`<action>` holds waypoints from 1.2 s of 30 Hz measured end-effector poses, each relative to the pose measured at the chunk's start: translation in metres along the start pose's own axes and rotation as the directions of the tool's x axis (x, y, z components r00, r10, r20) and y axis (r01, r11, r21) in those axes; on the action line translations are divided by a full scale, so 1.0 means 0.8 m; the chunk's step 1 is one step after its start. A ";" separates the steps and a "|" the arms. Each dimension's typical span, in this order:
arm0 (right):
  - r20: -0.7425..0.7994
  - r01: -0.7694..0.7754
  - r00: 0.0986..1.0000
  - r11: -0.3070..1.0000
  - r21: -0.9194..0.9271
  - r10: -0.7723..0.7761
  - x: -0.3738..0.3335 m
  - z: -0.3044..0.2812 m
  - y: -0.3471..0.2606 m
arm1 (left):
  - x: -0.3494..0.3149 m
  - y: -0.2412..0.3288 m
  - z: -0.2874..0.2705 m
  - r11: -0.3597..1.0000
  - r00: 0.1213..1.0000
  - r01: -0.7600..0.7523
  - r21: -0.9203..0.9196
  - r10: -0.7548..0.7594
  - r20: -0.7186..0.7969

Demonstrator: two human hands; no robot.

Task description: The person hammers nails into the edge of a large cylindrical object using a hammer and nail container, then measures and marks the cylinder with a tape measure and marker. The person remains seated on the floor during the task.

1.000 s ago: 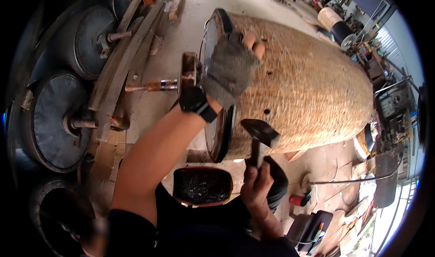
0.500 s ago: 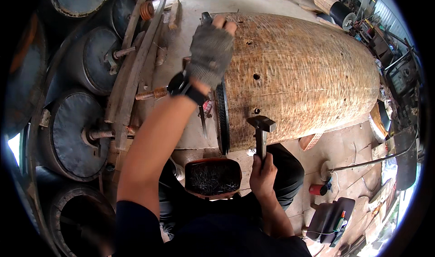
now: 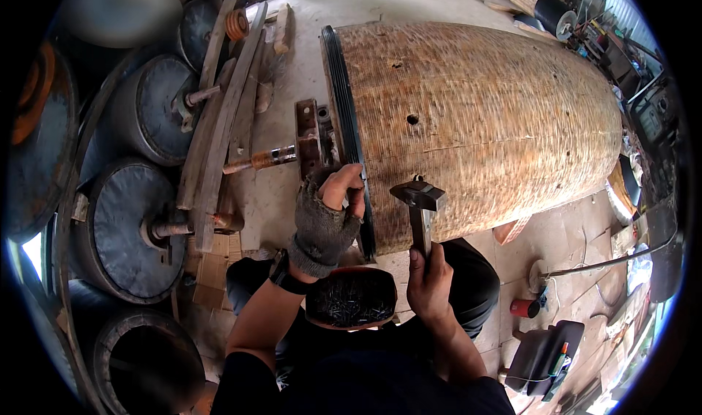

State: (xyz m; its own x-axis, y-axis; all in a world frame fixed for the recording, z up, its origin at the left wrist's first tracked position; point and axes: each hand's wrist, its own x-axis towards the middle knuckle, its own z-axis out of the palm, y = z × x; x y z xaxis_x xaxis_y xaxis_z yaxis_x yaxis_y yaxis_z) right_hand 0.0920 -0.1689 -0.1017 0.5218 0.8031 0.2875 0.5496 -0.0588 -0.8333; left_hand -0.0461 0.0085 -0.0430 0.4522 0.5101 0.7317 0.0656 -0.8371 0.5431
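A big brown drum [image 3: 497, 115] with a woven-looking, ribbed surface and several holes lies on its side before me. Around its left end runs a black ribbed rubber strip [image 3: 344, 97]. My left hand [image 3: 325, 214], in a grey fingerless glove, is at the strip's lower part. Its fingers are curled together, and whatever they pinch is hidden. My right hand [image 3: 430, 283] is bare and wraps round the handle of a hammer [image 3: 418, 195], whose head is up in front of the drum's near side. Between my knees sits a container [image 3: 395, 292] of dark nails [image 3: 351, 302].
Dark metal rollers [image 3: 131, 228] are stacked along the left, with wooden planks [image 3: 223, 126] leaning beside them. A rusty shaft and bracket [image 3: 308, 133] stick out from the drum's end. On the right floor are a red can [image 3: 523, 308] and a dark stool-like object [image 3: 545, 353].
My left hand has come down and nearer from the drum's top left edge to the strip's lower part, its fingers now curled. The right hand still holds the hammer in nearly the same place.
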 end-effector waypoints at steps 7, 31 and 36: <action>0.024 0.016 1.000 1.000 0.019 -0.016 0.014 0.000 -0.014 | 0.024 0.024 0.006 0.968 0.963 0.252 -0.013 -0.249 0.099; -0.053 0.105 0.994 0.989 0.106 -0.099 0.011 0.014 -0.017 | -0.174 0.057 0.011 0.892 0.717 0.134 0.431 -0.388 0.579; -0.054 0.185 0.974 0.915 -0.360 -0.218 0.021 0.024 -0.019 | -0.198 0.055 0.017 0.898 0.601 0.042 0.437 -0.373 0.707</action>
State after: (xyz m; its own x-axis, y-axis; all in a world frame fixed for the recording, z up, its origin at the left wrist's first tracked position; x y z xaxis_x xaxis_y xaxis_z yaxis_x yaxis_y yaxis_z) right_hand 0.0800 -0.1428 -0.0937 0.4236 0.7637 0.4871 0.8338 -0.1186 -0.5392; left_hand -0.1029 -0.1116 -0.1405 0.8763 0.4788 -0.0536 0.4671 -0.8168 0.3386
